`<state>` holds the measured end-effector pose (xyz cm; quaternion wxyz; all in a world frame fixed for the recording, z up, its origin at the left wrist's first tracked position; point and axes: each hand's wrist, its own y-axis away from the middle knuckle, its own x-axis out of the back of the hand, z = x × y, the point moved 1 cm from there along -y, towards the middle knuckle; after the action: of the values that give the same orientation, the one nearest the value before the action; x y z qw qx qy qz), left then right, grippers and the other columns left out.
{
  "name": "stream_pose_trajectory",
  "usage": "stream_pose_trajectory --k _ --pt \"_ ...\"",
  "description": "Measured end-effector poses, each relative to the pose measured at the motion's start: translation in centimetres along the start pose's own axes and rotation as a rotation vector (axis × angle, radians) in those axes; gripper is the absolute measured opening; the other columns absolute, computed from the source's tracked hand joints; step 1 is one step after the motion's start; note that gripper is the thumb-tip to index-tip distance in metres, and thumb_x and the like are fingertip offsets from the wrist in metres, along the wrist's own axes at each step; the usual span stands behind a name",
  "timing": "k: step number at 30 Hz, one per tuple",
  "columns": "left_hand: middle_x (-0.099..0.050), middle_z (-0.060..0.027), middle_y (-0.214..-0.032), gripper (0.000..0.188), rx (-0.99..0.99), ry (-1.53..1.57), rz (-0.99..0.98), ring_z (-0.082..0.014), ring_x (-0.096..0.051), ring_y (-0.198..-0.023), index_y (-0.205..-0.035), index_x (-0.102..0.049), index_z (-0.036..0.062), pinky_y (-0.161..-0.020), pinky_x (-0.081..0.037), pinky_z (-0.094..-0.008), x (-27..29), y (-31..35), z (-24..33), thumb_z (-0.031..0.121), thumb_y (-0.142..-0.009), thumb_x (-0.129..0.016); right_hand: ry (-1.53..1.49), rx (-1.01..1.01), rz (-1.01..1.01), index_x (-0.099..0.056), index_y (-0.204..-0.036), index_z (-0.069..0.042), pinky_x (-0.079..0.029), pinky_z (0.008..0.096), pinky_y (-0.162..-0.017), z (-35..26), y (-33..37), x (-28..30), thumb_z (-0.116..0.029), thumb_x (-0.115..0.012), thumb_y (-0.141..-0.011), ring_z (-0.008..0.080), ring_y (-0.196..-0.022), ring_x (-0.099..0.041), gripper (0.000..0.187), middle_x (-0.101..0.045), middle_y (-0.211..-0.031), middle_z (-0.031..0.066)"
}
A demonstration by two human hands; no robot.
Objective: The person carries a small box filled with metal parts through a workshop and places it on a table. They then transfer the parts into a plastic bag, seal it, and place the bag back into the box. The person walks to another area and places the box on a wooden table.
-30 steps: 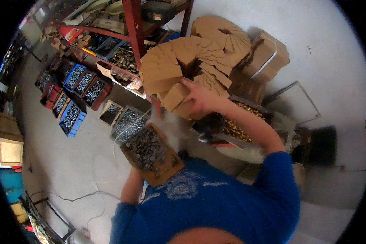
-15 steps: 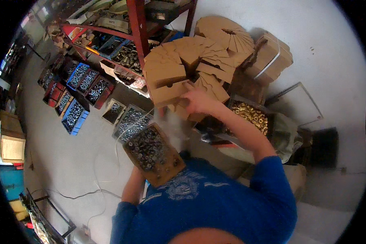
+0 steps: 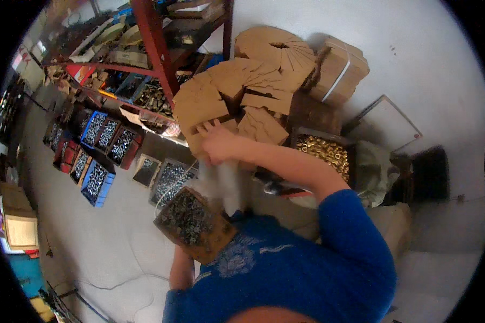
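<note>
My right hand reaches across to the near edge of fanned-out flat brown cardboard pieces. Its fingers are spread and touch the cardboard. A tilted open bin of small dark metal parts, perhaps nuts, is close against my blue shirt. My left forearm runs up behind this bin, and the left hand is hidden there. Below my right hand a pale, blurred shape cannot be made out.
A tray of brass-coloured fittings stands to the right, beside a greenish sack. Strapped cardboard leans at the wall. A red-framed shelf rises at the back. Bins of metal parts sit on the floor at left, near loose cable.
The view has swung, shifting the shelf and cardboard leftward. My right hand has moved left along the cardboard edge, its fingers now more spread. The bin at my chest sits slightly lower and further left.
</note>
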<state>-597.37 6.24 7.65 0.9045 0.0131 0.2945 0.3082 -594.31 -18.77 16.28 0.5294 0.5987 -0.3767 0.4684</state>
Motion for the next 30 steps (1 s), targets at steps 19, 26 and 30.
stream_pose_trajectory --k 19,26,30 --pt "-0.046 -0.0076 -0.114 0.031 0.158 0.055 -0.146 -0.0174 -0.044 -0.106 -0.120 -0.041 0.0063 -0.093 -0.037 -0.0292 0.8 -1.0 1.0 0.017 -0.091 -0.039 -0.870 0.167 1.279 -0.068 -0.091 -0.008 -0.031 0.0395 -0.097 0.0 11.6 4.4 -0.012 -0.061 -0.062 0.0350 -0.117 -0.039 0.030 -0.037 -0.128 0.0239" --pt "-0.046 -0.0078 -0.114 0.031 0.330 0.064 -0.281 -0.0178 -0.045 -0.106 -0.120 -0.041 0.0062 -0.093 -0.037 -0.0297 -0.2 -0.5 -1.4 0.017 -0.090 -0.039 -1.301 -0.468 1.689 -0.066 -0.073 0.002 -0.031 0.0396 -0.096 -7.3 35.3 -6.3 -0.032 -0.053 -0.061 0.0319 -0.113 -0.043 0.039 -0.043 -0.123 0.0194" --pt "-0.047 -0.0079 -0.114 0.032 0.421 0.029 -0.417 -0.0180 -0.045 -0.106 -0.120 -0.041 0.0061 -0.093 -0.037 -0.0299 -3.9 -0.9 -3.1 0.017 -0.090 -0.039 -1.200 -0.855 1.936 -0.064 -0.071 0.004 -0.032 0.0357 -0.095 -15.8 44.3 -10.8 -0.018 -0.047 -0.055 0.0296 -0.110 -0.044 0.033 -0.045 -0.117 0.0167"
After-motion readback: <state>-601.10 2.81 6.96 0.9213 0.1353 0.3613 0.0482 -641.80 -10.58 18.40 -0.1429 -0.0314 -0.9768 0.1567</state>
